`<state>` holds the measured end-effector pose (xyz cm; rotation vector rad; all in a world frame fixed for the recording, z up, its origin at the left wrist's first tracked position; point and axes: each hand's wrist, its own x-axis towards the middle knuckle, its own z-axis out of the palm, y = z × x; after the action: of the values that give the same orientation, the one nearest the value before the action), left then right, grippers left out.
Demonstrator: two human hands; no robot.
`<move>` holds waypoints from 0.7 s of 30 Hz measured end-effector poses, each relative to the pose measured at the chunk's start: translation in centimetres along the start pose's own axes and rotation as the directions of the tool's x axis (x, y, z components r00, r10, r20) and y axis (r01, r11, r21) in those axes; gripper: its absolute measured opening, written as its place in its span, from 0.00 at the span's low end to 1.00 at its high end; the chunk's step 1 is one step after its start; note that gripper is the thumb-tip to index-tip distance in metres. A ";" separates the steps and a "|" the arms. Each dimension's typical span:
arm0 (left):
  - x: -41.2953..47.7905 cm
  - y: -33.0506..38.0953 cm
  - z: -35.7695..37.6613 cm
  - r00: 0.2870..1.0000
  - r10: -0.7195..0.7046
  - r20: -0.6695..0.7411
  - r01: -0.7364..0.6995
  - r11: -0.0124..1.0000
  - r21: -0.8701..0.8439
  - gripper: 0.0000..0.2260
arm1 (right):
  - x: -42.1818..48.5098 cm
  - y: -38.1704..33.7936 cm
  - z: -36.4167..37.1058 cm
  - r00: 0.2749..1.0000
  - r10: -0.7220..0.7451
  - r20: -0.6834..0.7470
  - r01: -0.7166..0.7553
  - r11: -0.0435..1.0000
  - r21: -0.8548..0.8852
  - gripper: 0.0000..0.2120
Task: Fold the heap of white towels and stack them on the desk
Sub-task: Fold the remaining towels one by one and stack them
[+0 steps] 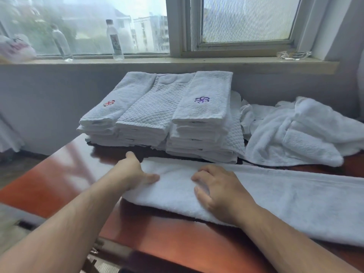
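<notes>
1. Glossy reddish-brown desk below a window sill, with a clear bottle standing on the sill behind the stack.
2. At the back of the desk, a stack of folded towels: three piles side by side, long sides running away from the viewer, a red mark on the left top towel and a purple mark on the right one.
3. Just right of the stack and touching it, a heap of loose towels, crumpled.
4. Just in front of the stack, a long towel folded into a flat band. Long axis left to right along the stack's front, left end before the stack's left half, right end out of view beyond the heap.
5. Left hand at the band's left end, in front of the stack: thumb laid on top, forefinger straight along the end edge, other fingers hidden. Not possible to tell grip from mere touch.
6. Right hand apart from the left, further right in front of the stack, palm down on the band, fingers bent, tips pressing into the cloth.
</notes>
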<state>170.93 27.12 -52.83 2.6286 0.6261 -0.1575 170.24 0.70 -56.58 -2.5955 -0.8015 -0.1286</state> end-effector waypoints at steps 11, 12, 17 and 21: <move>-2.0 -4.3 2.4 0.957 0.157 -0.242 -0.252 0.863 -0.438 0.28 | -1.9 -1.0 0.1 1.000 0.009 -0.029 -0.010 0.999 -0.034 0.20; -2.3 -4.6 2.6 0.944 0.179 -0.278 -0.293 0.845 -0.447 0.25 | -2.2 -1.2 0.1 0.999 0.009 -0.034 -0.010 0.999 -0.037 0.19; -3.2 -5.5 2.4 0.919 0.304 -0.252 -0.389 0.811 -0.437 0.23 | -3.6 -1.9 0.3 0.999 0.024 -0.043 -0.026 0.998 -0.052 0.17; -2.8 -5.8 1.9 0.911 0.365 -0.193 -0.413 0.806 -0.424 0.14 | -2.9 -2.8 -0.2 1.000 -0.011 0.001 0.011 0.988 -0.154 0.16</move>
<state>165.83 29.82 -56.24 2.2441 0.1102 0.2297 166.25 1.21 -55.97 -2.7356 -0.8361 -0.2016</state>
